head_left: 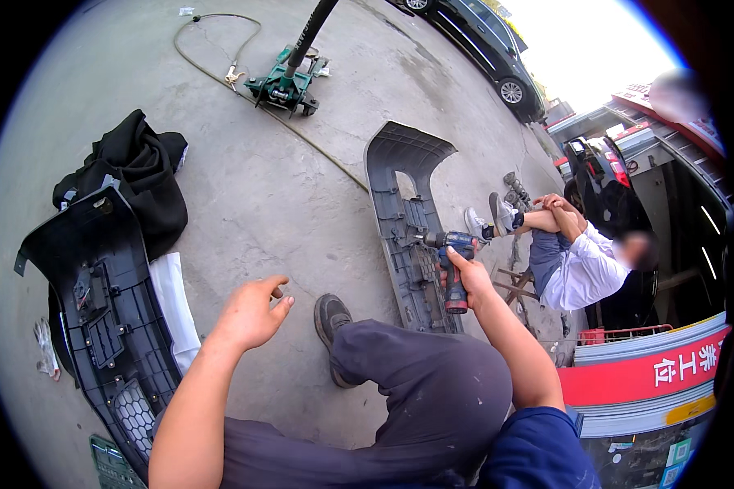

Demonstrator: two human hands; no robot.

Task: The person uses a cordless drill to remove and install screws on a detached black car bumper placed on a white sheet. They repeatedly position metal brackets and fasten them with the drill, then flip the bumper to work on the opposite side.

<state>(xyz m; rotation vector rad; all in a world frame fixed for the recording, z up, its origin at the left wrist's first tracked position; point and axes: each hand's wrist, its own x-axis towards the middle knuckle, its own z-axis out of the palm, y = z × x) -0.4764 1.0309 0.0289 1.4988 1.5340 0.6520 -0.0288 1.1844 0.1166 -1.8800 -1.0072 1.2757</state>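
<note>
My right hand (475,282) grips a blue and black cordless drill (460,243) by its handle. The drill's tip points left, over a dark plastic bumper cover (398,248) that lies on the ground with its ribbed inside showing. My left hand (253,313) hangs above the floor with nothing in it, thumb and forefinger apart. A second dark bumper cover (106,285), with a honeycomb grille near its close end, lies on the left beyond my left forearm.
Black fabric (143,191) and a white sheet (170,297) lie by the left bumper cover. A green floor jack (284,88) and a hose (302,134) are farther off. At right sits a person (579,273); a black car (488,49) stands behind. A green tool case (110,460) is lower left.
</note>
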